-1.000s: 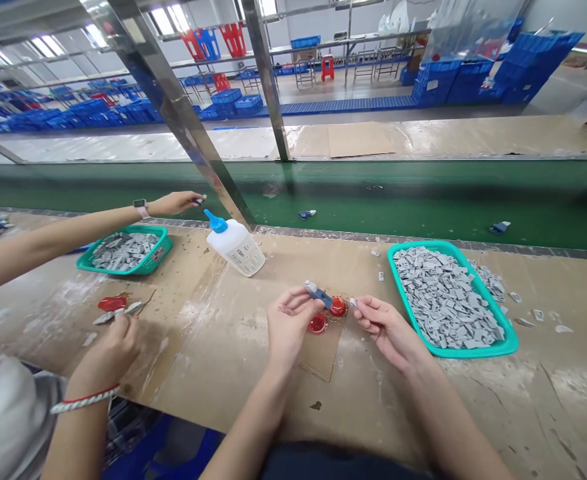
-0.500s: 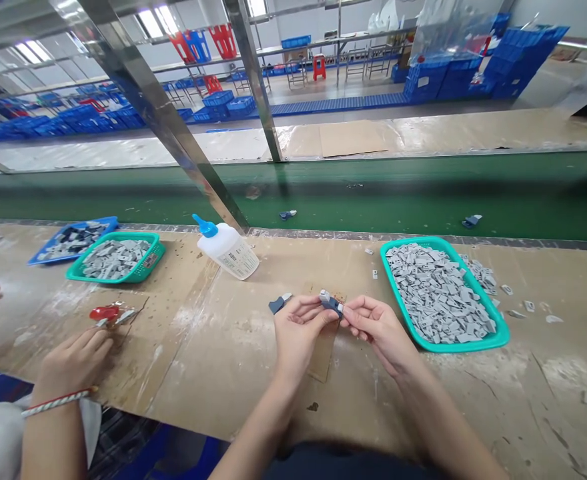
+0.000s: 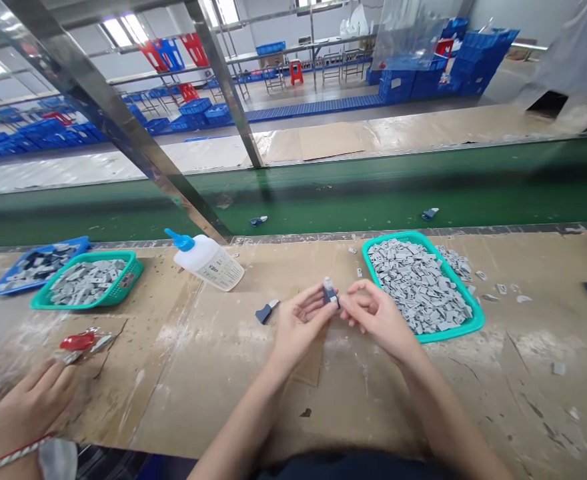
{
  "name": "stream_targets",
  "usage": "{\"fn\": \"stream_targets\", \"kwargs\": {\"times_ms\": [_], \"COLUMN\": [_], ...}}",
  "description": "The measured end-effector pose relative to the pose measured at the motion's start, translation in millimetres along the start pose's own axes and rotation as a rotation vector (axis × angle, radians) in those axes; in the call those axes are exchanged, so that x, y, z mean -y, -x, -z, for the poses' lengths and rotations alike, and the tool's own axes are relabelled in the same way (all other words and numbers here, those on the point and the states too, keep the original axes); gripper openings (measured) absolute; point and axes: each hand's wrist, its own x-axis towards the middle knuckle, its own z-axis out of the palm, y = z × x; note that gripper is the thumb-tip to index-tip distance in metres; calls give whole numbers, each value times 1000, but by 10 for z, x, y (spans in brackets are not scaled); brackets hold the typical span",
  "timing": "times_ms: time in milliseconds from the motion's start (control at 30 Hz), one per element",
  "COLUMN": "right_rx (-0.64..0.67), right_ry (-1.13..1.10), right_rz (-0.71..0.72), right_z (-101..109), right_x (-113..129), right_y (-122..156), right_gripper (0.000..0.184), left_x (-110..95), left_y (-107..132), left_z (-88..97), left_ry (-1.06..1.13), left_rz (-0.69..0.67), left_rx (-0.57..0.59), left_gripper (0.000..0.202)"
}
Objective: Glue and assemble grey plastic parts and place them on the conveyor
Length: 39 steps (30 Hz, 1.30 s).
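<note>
Grey-and-navy plastic part (image 3: 329,292) is pinched upright by the fingers (image 3: 318,298) of the left hand (image 3: 301,325) above the bench (image 3: 173,400), with the right hand (image 3: 378,317) held curled and open just beside it; a similar part (image 3: 266,312) is laid nearby, and a teal tray (image 3: 453,331) heaped with grey pieces (image 3: 416,287) is placed to the right

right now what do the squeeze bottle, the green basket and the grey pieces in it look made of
The squeeze bottle looks like milky white plastic with a soft sheen, its nozzle blue plastic. The green basket looks like glossy moulded plastic, with an even colour and a smooth rim. The grey pieces look matte, so plastic or rubber; the look leaves that open.
</note>
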Motion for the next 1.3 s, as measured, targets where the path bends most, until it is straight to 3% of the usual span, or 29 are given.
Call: {"fn": "stream_targets", "kwargs": {"times_ms": [100,167,267,367,533,667,767,833,967,1067,1200,1300], "right_rx": [-413,-540,-542,-545,-545,-532,-538,-566,-603,-620,-635,-418], "right_ry": [434,766,1064,1151,1176,1210,1236,1245,1277,1256,1007,671], "right_rz": [168,194,220,229,233,235,208,176,156,209,290,288], "right_z": [313,547,764,779,702,710,699,681,679,675,480,180], "right_x": [-9,-83,-220,-293,-283,-270,-273,-287,-336,-313,-160,-108], "right_y": [-45,-92,-182,-268,-323,-293,-278,-283,-316,-315,-222,-132], "right_gripper": [26,20,19,22,21,20,17,16,16,18,16,17], "left_x": [-4,18,60,95,137,129,52,-23,-129,-95,54,132], "left_y": [-248,-479,-909,-1372,-1993,-2190,-2053,-1794,-1000,-433,-25,73], "left_z": [81,166,305,409,503,587,689,783,992,1101,1144,1136], "left_ry": [-181,-332,-640,-938,-1118,-1210,-1261,-1292,-1343,-1385,-1364,-1333], "left_rz": [-91,-188,-306,-347,-344,-318,-315,-310,-246,-107,83,56], "left_rx": [55,61,31,-28,-66,-71,-74,-68,-2,-3,-84,-137], "left_gripper": [36,32,29,33,35,42,46,42,32,32,24,21]}}
